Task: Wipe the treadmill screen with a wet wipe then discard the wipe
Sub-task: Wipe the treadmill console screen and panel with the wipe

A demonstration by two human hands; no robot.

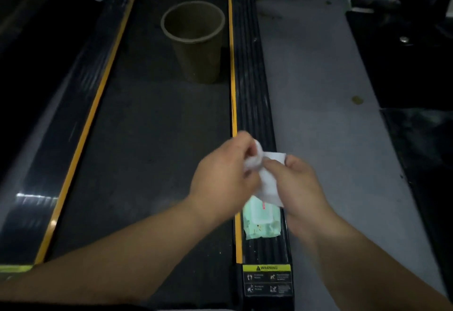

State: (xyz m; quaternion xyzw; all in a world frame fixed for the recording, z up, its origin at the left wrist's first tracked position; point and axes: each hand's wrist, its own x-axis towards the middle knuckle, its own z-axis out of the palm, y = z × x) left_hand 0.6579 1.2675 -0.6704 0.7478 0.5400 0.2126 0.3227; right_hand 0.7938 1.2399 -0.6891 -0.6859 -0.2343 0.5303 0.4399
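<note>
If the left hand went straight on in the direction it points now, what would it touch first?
The left hand points up and right, across the wipe it grips with the right hand. Beyond that, probably the black side rail, then the grey floor; depth is unclear.

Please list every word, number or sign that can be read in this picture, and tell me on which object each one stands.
"WARNING", with a triangle alert sign before it: on the yellow strip of the warning label at the near end of the treadmill's right side rail.
Four small pictograms with captions below it on the same label: too small and blurred to read.
Print on the green wet wipe pack: blurred, not readable.
The bin bears no visible text.
</note>
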